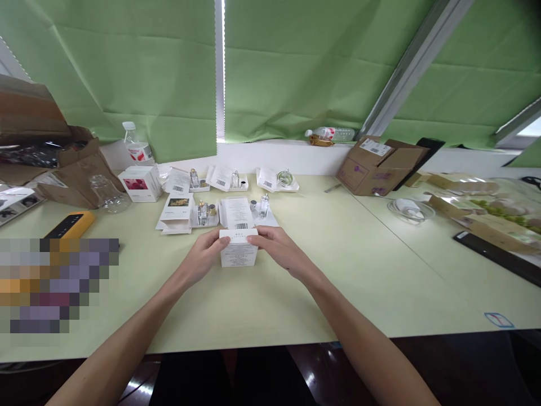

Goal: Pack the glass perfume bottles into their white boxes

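Observation:
A small white printed box (238, 255) stands upright on the table, near the middle. My left hand (205, 254) grips its left side, thumb resting on the top. On the opposite side my right hand (282, 248) holds it the same way, so both hands are closed around the carton. Just behind it lies an opened white box (237, 213) with a barcode, beside a clear glass perfume bottle (264, 206) and its cap (253, 205). To the left, another opened box (177, 207) lies next to a perfume bottle (203, 213) with a gold top.
Farther back are more opened boxes with bottles, including a round green bottle (284, 179). White cartons (140, 183) stand at the left, near a yellow device (71, 225). A cardboard box (369, 168), a white cable (409, 210) and a black bar (499, 256) lie rightward.

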{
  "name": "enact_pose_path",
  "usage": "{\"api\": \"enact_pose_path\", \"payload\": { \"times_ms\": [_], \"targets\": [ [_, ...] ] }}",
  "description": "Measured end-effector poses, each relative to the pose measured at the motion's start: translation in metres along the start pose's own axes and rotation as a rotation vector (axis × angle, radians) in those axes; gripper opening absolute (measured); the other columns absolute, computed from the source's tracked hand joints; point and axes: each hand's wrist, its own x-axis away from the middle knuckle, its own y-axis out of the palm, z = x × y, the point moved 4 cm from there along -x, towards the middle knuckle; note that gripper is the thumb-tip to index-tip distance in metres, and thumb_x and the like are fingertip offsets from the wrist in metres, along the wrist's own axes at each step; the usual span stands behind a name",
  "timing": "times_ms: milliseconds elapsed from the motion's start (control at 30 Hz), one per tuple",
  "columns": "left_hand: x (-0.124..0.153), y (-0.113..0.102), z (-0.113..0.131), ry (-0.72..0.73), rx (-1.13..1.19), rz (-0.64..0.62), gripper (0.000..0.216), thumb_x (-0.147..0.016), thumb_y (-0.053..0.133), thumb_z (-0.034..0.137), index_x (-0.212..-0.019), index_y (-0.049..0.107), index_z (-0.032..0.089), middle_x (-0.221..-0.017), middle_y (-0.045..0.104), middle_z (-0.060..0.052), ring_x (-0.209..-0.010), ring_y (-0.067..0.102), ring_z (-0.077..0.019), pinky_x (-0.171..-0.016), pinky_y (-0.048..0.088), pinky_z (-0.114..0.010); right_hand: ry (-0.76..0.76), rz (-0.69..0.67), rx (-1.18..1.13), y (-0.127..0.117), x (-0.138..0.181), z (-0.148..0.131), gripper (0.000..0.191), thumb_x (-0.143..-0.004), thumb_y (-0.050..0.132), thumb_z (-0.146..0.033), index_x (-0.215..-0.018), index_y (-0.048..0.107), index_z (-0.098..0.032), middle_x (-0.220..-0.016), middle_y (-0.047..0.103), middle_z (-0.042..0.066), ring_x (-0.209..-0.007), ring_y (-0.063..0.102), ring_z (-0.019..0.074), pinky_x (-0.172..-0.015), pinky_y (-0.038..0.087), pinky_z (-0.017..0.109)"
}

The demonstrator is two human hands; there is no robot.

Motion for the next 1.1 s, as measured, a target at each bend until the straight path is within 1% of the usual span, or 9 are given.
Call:
{"api": "enact_pose_path", "payload": {
  "times_ms": [167, 267, 433, 533, 667, 867, 1000, 1100],
  "targets": [
    [0.000, 0.005, -0.006, -0.023, 0.016, 0.023, 0.041, -0.092, 0.051, 0.047, -0.113, 0.066, 0.015, -0.103, 0.071, -0.006, -0.092, 0.063, -0.0236, -0.080, 0.045, -0.031, -0.025, -0.009, 0.010, 0.005, 0.001, -0.001, 0.029, -0.088, 0.055, -0.045, -0.091, 0.070, -0.021, -0.090, 0.068, 0.004, -0.091, 0.064, 0.0223, -0.079, 0.049, 0.036],
    [0.000, 0.007, -0.008, -0.026, 0.000, 0.048, 0.043, -0.091, 0.052, 0.050, -0.110, 0.067, 0.014, -0.099, 0.070, -0.007, -0.089, 0.062, -0.0241, -0.075, 0.045, -0.031, -0.039, 0.008, 0.018, 0.008, 0.002, -0.001, 0.031, -0.086, 0.058, -0.048, -0.094, 0.069, -0.021, -0.092, 0.069, 0.005, -0.090, 0.064, 0.0230, -0.075, 0.050, 0.035],
    [0.001, 0.009, -0.006, -0.016, -0.005, 0.046, 0.043, -0.090, 0.053, 0.050, -0.111, 0.066, 0.015, -0.099, 0.069, -0.007, -0.090, 0.061, -0.0236, -0.075, 0.045, -0.031, -0.027, 0.049, 0.045, 0.011, 0.002, 0.003, 0.034, -0.084, 0.060, -0.052, -0.093, 0.068, -0.021, -0.091, 0.069, 0.006, -0.090, 0.064, 0.0238, -0.072, 0.050, 0.034],
    [0.000, 0.009, -0.005, -0.022, 0.002, 0.046, 0.041, -0.090, 0.054, 0.049, -0.109, 0.067, 0.015, -0.099, 0.069, -0.007, -0.090, 0.061, -0.0238, -0.075, 0.045, -0.031, -0.017, 0.045, 0.043, 0.012, 0.001, 0.004, 0.034, -0.084, 0.059, -0.053, -0.091, 0.066, -0.020, -0.088, 0.068, 0.005, -0.090, 0.064, 0.0233, -0.073, 0.050, 0.034],
    [-0.001, 0.007, -0.003, -0.027, -0.023, 0.032, 0.039, -0.089, 0.054, 0.048, -0.102, 0.068, 0.014, -0.097, 0.070, -0.007, -0.086, 0.061, -0.0233, -0.073, 0.045, -0.031, -0.008, 0.022, 0.049, 0.011, 0.001, 0.002, 0.033, -0.084, 0.059, -0.052, -0.091, 0.066, -0.020, -0.086, 0.067, 0.005, -0.089, 0.063, 0.0228, -0.074, 0.050, 0.034],
    [-0.001, 0.005, -0.001, -0.027, -0.007, 0.012, 0.036, -0.089, 0.054, 0.044, -0.103, 0.069, 0.015, -0.097, 0.071, -0.006, -0.090, 0.062, -0.0246, -0.077, 0.045, -0.032, -0.014, -0.027, 0.029, 0.004, 0.003, -0.004, 0.026, -0.086, 0.058, -0.044, -0.095, 0.068, -0.022, -0.091, 0.068, 0.004, -0.092, 0.063, 0.0221, -0.081, 0.048, 0.036],
    [-0.001, 0.001, 0.002, -0.018, -0.022, 0.030, 0.033, -0.089, 0.052, 0.040, -0.104, 0.069, 0.016, -0.099, 0.071, -0.006, -0.092, 0.062, -0.0250, -0.080, 0.045, -0.032, 0.014, -0.019, 0.036, -0.002, 0.003, -0.005, 0.025, -0.085, 0.060, -0.042, -0.098, 0.069, -0.023, -0.093, 0.068, 0.004, -0.097, 0.062, 0.0236, -0.085, 0.046, 0.038],
    [-0.001, -0.001, 0.003, -0.018, -0.050, 0.033, 0.031, -0.089, 0.051, 0.037, -0.105, 0.069, 0.017, -0.099, 0.070, -0.005, -0.094, 0.061, -0.0247, -0.080, 0.043, -0.032, 0.041, -0.004, 0.040, -0.008, 0.003, -0.004, 0.026, -0.084, 0.061, -0.038, -0.105, 0.069, -0.024, -0.100, 0.069, 0.005, -0.100, 0.061, 0.0238, -0.089, 0.045, 0.040]
  ]
}}
